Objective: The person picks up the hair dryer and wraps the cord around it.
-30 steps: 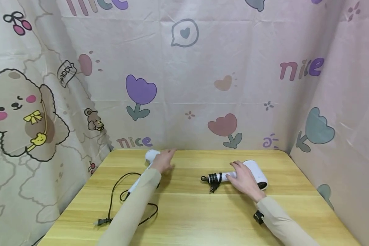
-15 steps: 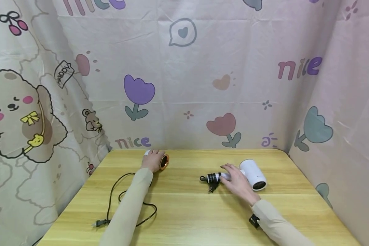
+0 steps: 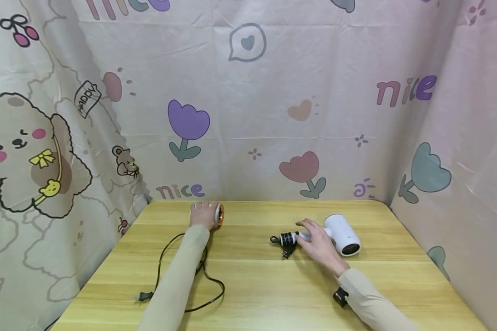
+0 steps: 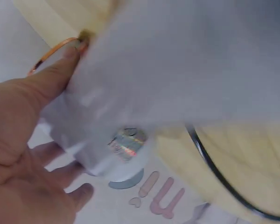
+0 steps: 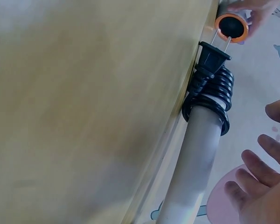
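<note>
Near the table's far left, my left hand (image 3: 203, 215) grips the barrel of a white hair dryer (image 4: 102, 116) with a copper-coloured rim (image 3: 220, 215). Thumb and fingers lie on either side of the barrel in the left wrist view; its handle is hidden by the arm in the head view. My right hand (image 3: 318, 243) is over the handle of a second white hair dryer (image 3: 341, 232), fingers spread. The right wrist view shows those fingers (image 5: 256, 172) apart from the handle (image 5: 193, 154). A black cord (image 5: 219, 88) is wound round this handle, with its plug (image 5: 212, 58) tucked in.
The left dryer's loose black cord (image 3: 215, 279) loops over the wooden table (image 3: 265, 285). Its two-pin plug (image 3: 145, 296) lies at the left front. A printed curtain (image 3: 248, 105) closes off the back and both sides.
My left hand has moved left onto the first dryer's barrel and taken hold. That dryer's cord and plug have shifted right. My right hand has slid slightly left along the second dryer's handle.
</note>
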Available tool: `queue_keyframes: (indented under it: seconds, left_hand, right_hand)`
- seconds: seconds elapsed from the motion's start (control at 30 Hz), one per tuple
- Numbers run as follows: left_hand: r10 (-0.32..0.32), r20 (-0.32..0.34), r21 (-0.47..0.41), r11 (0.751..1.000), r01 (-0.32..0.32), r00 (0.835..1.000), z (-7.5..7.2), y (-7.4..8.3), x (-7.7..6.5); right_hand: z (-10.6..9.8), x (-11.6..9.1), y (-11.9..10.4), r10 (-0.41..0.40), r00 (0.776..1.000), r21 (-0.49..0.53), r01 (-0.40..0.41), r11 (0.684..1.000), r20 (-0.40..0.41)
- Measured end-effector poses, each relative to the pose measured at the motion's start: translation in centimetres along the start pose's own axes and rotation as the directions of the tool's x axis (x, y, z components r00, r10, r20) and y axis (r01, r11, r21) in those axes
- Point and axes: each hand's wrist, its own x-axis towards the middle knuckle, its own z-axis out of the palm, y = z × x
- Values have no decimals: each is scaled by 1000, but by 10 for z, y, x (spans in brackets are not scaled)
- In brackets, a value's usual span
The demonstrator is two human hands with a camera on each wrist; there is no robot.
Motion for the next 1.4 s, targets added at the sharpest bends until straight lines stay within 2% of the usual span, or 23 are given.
queue_keyframes:
  seconds: [0.17,0.33,0.47,0.6,0.7,0.8,0.97,1.1,1.17,1.2,1.23,1.4]
  left_hand:
    - [-30,63,22,999,29,998,-10,0,2]
    - [-88,107,-60,994,95,990,-18,-1,-5]
    - [-145,112,-108,982,157,983,-17,-6,-7]
    - [-171,102,-114,977,182,980,-16,-13,-11]
    - [-189,155,-148,966,212,970,-13,-19,-15]
    - [-201,223,-208,946,248,954,-11,-26,-20]
    - [-183,279,-280,924,262,943,-13,-35,-25]
    - [-181,324,-328,899,290,929,-17,-42,-29]
    - [-169,329,-388,873,296,929,-18,-45,-32]
    - [-166,333,-434,847,307,928,-19,-47,-33]
    - [-160,331,-487,815,314,930,-19,-48,-34]
    - [-185,269,-721,612,325,945,-27,-44,-34]
  right_hand:
    - [-1,-1,0,-7,1000,25,7,1000,-7]
    - [-1,-3,0,-29,1000,45,29,999,2]
    - [-1,-4,-2,-38,999,53,38,998,0]
    - [1,-4,-8,-56,998,108,55,993,5]
    - [4,-4,-14,-70,996,179,59,982,56]
    - [7,-5,-20,-89,989,196,65,978,117]
    - [12,-3,-29,-160,958,234,104,967,237]
    - [14,-3,-32,-145,938,234,71,970,316]
    - [15,-4,-34,-126,938,212,58,976,323]
    - [15,-5,-34,-117,941,201,54,978,318]
    - [16,-5,-35,-111,944,191,53,980,310]
    - [16,-4,-40,-80,960,191,28,981,267]
